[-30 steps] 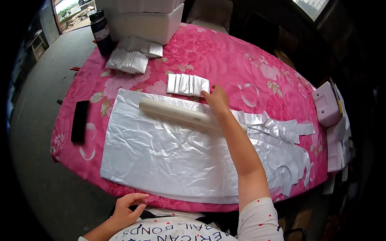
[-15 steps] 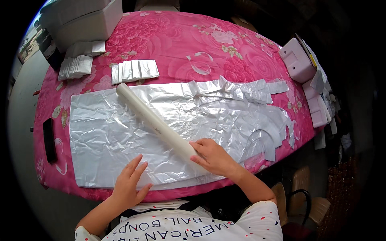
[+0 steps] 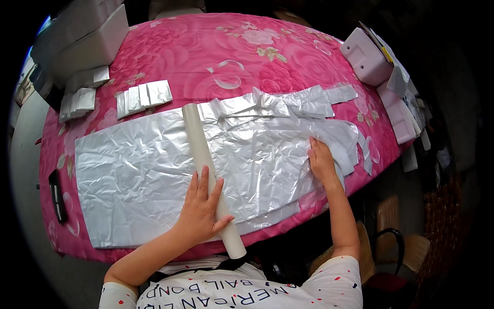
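A stack of thin, silvery-white plastic bags (image 3: 128,180) lies flat and crinkled in front of me, with cut, handle-like ends toward the right. Across its middle rests a pale, smooth tube (image 3: 197,135), its near end sticking out past the table's front edge. My left hand (image 3: 201,208) lies on the tube's lower half, fingers spread and not wrapped round it. Farther right, my right hand (image 3: 322,162) touches the bags near their handle ends. Its fingers are stretched out, and I see nothing gripped in them.
Folded silvery packets (image 3: 144,98) lie behind the bags, with more packets (image 3: 77,104) at left. White foam boxes (image 3: 95,44) stand far left, others (image 3: 366,56) at right. A black phone-like object (image 3: 58,195) lies near the left edge of the pink flowered tablecloth (image 3: 175,56).
The tube has swung from a slant to nearly upright across the bags. My right hand has let go of it and moved right; my left hand has come onto it.
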The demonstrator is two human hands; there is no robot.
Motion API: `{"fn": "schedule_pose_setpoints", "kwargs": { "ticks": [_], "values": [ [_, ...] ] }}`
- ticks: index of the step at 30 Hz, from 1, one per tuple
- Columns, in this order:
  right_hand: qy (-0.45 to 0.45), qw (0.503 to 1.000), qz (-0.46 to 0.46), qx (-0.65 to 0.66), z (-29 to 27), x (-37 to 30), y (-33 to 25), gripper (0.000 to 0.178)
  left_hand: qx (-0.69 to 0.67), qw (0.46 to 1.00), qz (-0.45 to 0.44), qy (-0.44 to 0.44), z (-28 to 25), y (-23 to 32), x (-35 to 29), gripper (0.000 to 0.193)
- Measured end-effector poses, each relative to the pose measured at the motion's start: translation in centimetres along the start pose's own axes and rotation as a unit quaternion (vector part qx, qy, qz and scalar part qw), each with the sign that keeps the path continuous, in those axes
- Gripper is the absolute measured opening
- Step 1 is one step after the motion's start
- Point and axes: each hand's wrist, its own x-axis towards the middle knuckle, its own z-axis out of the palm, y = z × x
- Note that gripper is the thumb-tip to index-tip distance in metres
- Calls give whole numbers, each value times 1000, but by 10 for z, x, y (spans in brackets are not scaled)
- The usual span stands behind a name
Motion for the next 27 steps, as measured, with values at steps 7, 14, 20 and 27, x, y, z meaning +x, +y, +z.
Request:
{"fn": "schedule_pose_setpoints", "kwargs": {
  "ticks": [7, 14, 20, 27],
  "values": [
    [139, 979, 138, -58, -6, -27, 80, 27, 13, 1000, 5, -5, 9, 19, 1, 79],
    [168, 970, 160, -66, -35, -27, 44, 13, 25, 1000, -3, -9, 8, 27, 3, 75],
    [169, 978, 4, 120, -60, -34, -84, 21, 33, 999, 6, 25, 11, 28, 2, 73],
    [-164, 898, -183, 365, -38, -72, -212, 21, -524, 846, -95, 30, -14, 38, -13, 55]
  ]
}}
